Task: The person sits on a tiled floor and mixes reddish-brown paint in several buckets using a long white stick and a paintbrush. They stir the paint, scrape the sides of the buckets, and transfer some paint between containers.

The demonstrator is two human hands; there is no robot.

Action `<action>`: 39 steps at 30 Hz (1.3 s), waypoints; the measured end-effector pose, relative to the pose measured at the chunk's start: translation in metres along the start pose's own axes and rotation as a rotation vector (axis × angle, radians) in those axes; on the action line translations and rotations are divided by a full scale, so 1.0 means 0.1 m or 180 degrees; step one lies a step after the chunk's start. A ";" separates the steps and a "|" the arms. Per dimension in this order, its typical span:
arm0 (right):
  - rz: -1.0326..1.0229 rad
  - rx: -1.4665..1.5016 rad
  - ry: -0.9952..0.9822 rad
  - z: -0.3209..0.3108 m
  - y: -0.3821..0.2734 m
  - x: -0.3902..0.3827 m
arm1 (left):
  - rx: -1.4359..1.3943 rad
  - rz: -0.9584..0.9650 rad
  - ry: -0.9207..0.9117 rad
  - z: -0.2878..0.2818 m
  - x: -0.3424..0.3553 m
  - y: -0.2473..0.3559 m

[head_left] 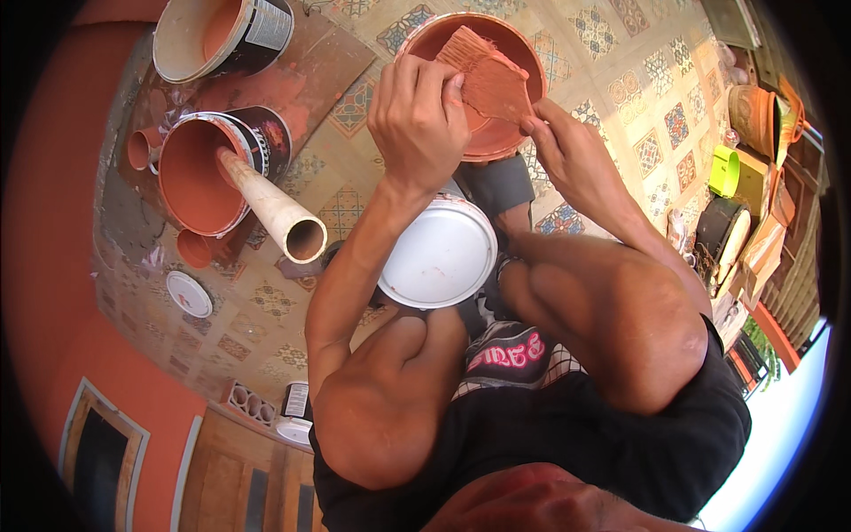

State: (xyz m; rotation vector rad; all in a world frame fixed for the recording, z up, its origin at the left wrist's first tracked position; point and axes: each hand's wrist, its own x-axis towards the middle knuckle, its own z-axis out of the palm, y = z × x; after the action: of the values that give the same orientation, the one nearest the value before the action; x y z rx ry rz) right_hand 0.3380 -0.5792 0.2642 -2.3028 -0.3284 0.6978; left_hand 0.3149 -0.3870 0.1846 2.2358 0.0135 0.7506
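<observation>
A flat, rough-edged piece, coated all over in reddish-brown, is held tilted above a round bucket whose inside has the same colour. I cannot make out what kind of thing the piece is. My left hand grips its left side, the thumb lying along its face. At its lower right corner, my right hand pinches the edge between thumb and fingers. Between my bent knees, just below the bucket, is a white round lid, apparently on a pail.
To the left, a paint-stained bucket has a thick pale pipe leaning out of it. Another bucket stands farther off on a stained board. A small white lid lies on the tiled floor. Clay pots and clutter line the right.
</observation>
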 end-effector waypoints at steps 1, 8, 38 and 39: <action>-0.0098 -0.0024 0.0044 0.01 0.01 0.00 | -0.0060 -0.0070 -0.0039 0.00 0.00 0.00; -0.0510 -0.0619 0.0231 0.06 0.05 -0.01 | -0.0292 -0.0376 -0.0185 0.01 0.05 0.03; -0.0291 -0.0699 0.0157 0.10 0.01 0.07 | 0.0094 -0.0336 -0.0501 -0.04 0.00 0.03; -0.0272 -0.0699 0.0151 0.10 0.01 0.07 | 0.0058 -0.0300 -0.0506 -0.04 -0.02 0.05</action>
State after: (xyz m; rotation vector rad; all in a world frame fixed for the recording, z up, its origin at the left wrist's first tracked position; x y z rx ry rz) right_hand 0.3386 -0.5713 0.2546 -2.4911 -0.5000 0.5883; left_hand 0.3097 -0.3879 0.1889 2.2890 0.0479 0.5227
